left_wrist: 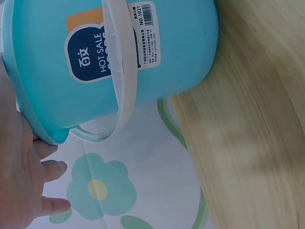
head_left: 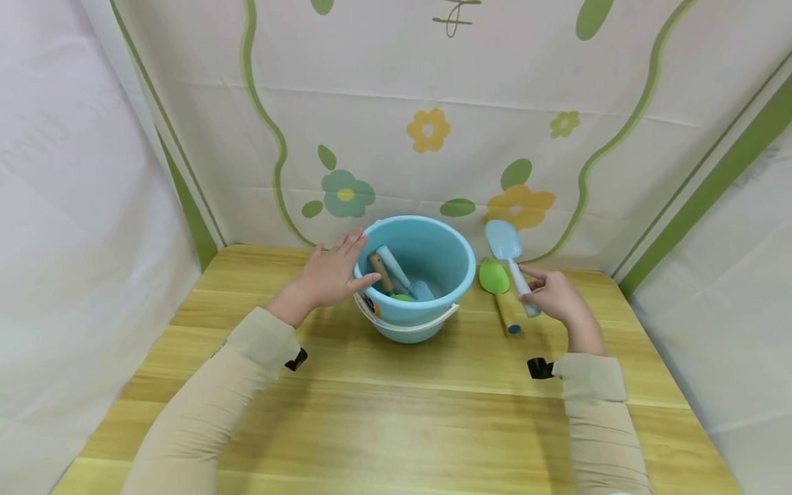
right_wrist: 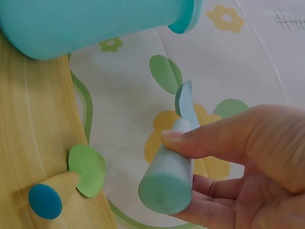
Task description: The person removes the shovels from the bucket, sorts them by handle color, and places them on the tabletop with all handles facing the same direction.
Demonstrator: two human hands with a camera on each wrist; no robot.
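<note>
Her right hand (head_left: 557, 297) pinches the blue shovel (head_left: 510, 256) loosely; it could slip. Her flat left hand (head_left: 328, 275) might tip the bucket (head_left: 416, 317).

Bucket (head_left: 416, 275) stands on the counter (head_left: 396, 412), near its rear edge, roughly centred, just before the backdrop cloth (head_left: 433, 103). Inside the bucket: several tools (head_left: 396, 275), handles leaning toward its left wall. Left hand (head_left: 331, 275) touches the bucket's left rim. Right of the bucket, a scoop (head_left: 498, 285) lies on the counter, handle toward the near side. Right hand (head_left: 553, 295), right of the scoop, holds a shovel (head_left: 510, 261) above it, blade pointing rearward.
</note>
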